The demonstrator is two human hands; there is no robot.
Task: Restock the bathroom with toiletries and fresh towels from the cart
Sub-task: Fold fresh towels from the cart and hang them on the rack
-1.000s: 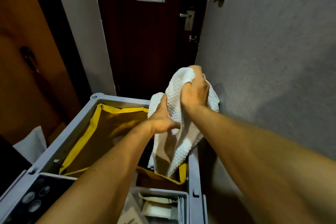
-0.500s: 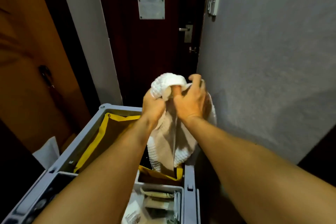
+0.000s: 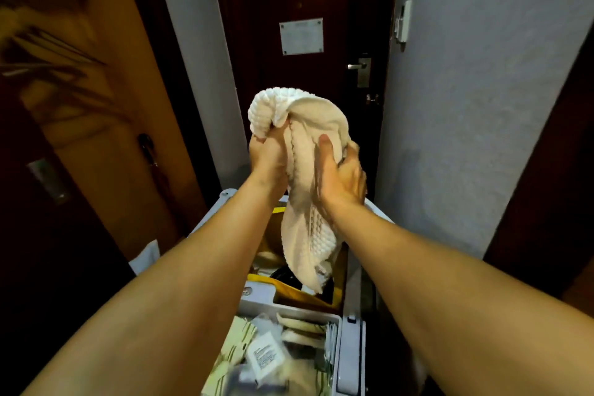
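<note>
At frame centre, our left hand (image 3: 268,159) and right hand (image 3: 341,175) both grip the towel (image 3: 305,202) above the cart (image 3: 350,344). We judge restocking barely begun: toiletries (image 3: 265,355) remain aboard.

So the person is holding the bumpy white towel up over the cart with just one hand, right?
Not quite. The head view shows both hands on the towel: the left hand grips it and the right hand grips it too. It does hang over the cart.
</note>
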